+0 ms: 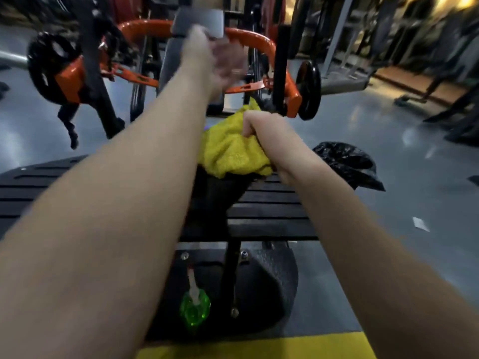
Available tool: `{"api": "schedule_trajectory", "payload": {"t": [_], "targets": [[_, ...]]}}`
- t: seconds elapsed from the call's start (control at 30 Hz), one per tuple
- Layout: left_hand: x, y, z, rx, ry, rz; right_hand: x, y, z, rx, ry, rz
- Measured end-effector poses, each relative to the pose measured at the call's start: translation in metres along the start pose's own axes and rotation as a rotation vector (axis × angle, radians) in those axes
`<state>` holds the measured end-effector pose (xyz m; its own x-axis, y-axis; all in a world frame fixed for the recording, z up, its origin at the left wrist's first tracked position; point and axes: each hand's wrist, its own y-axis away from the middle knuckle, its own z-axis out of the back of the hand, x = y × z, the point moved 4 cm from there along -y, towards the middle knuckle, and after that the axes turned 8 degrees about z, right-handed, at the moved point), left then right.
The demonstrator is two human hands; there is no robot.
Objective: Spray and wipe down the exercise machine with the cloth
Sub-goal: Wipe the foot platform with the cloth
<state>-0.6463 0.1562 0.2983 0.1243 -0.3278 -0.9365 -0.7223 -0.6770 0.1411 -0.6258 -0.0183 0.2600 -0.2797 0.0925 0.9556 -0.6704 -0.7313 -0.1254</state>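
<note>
Your right grip (261, 125) is clamped on the yellow cloth (233, 154), fingers curled hard round a bunched fold at its upper right, knuckles turned toward you. The cloth spills down and to the left of that fist in a crumpled heap. Its lower edge lies against a dark part of the machine that's too shadowed to name.

Your left grip (220, 60) is up and well forward, in front of the grey pad (199, 20). It's a smear of blur, so you cannot tell whether the fingers are spread or curled, or whether they touch the pad.

Around both grips sits the exercise machine (259, 40), with its curved orange bar running behind your left grip. There's a black weight plate (308, 89) just right of the cloth and another out on the left. Under your forearms runs the black slatted platform (269, 211).

Below that, between your arms, the green spray bottle (194, 310) rests on the black textured base plate (272, 281), pale nozzle end toward the platform. Upright or lying, I can't say from this angle.

Off to the right of your right forearm, a black bin bag (347, 164) sits on the grey floor (388, 255), with a small white scrap (420, 224) nearer you. A yellow stripe (259, 348) crosses the bottom edge.
</note>
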Motion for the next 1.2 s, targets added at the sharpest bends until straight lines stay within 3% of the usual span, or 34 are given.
{"api": "schedule_trajectory", "payload": {"t": [0.03, 0.07, 0.13, 0.2, 0.27, 0.4, 0.5, 0.6, 0.73, 0.93, 1.2], "targets": [[0.005, -0.008, -0.002, -0.059, -0.214, -0.033, -0.003, -0.006, 0.009, -0.062, 0.17, 0.002], [0.012, -0.009, -0.003, -0.12, -0.61, -0.082, -0.006, -0.015, 0.017, -0.097, 0.324, 0.008], [0.04, -0.023, 0.0, -0.1, -1.245, -0.187, -0.019, -0.029, 0.026, -0.031, 0.648, -0.023], [0.072, -0.03, 0.005, -0.015, -1.46, -0.199, -0.045, -0.041, 0.028, 0.09, 0.866, -0.109], [0.101, -0.036, 0.014, -0.041, -1.576, -0.197, -0.073, -0.053, 0.025, 0.123, 0.88, -0.143], [0.143, -0.027, 0.031, -0.007, -1.596, -0.156, -0.102, -0.05, 0.005, 0.034, 0.829, 0.067], [0.149, 0.003, 0.045, 0.068, -1.62, -0.203, -0.113, -0.041, 0.005, 0.083, 0.697, 0.153], [0.133, 0.014, 0.056, 0.022, -1.745, -0.16, -0.115, -0.041, 0.015, 0.143, 0.553, 0.221], [0.14, 0.007, 0.039, -0.153, -1.667, -0.003, -0.113, -0.037, 0.015, 0.157, 0.478, 0.191], [0.169, -0.005, 0.029, -0.23, -1.667, -0.055, -0.131, -0.028, 0.029, 0.215, 0.485, 0.338], [0.172, -0.012, 0.029, -0.165, -1.698, 0.004, -0.132, -0.031, 0.029, 0.24, 0.547, 0.234]]}}
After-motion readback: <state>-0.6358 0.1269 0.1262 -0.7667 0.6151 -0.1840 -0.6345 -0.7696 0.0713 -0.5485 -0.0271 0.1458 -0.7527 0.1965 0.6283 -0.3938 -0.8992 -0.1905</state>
